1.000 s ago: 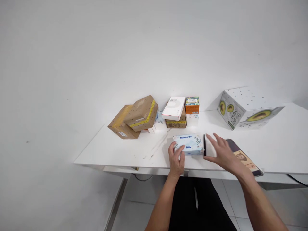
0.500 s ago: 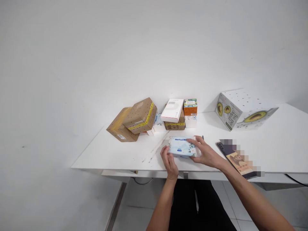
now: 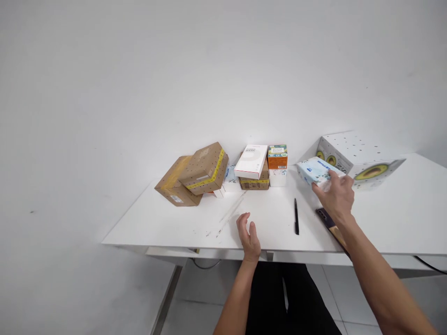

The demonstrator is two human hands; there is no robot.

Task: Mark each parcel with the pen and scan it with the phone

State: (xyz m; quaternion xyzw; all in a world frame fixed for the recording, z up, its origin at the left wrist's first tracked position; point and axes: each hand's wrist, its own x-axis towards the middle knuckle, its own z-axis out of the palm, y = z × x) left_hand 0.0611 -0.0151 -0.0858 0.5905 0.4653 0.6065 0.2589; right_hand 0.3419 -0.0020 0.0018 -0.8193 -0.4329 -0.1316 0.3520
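A blue-and-white tissue pack point(image 3: 316, 170) is in my right hand point(image 3: 335, 195), gripped at its near right end and tilted above the right part of the table. Behind it and to its right stands a white avocado-print box point(image 3: 363, 153), partly covered by the pack and my fingers. My left hand point(image 3: 248, 236) rests near the table's front edge with its fingers apart and nothing in it. Right of it, a black pen point(image 3: 296, 217) lies on the white table point(image 3: 209, 232). A phone point(image 3: 328, 223) lies beneath my right wrist, partly hidden.
At the back left, a brown carton point(image 3: 204, 170) leans on another carton point(image 3: 174, 184). A white power bank box point(image 3: 252, 160) lies on a small brown box point(image 3: 256, 182). Beside them an orange-and-green box point(image 3: 278, 157) sits on a white box point(image 3: 278, 177). A wall rises behind.
My right hand has carried the tissue pack from the middle to the right, beside the avocado-print box. My left hand has let go of it. The pen is now uncovered.
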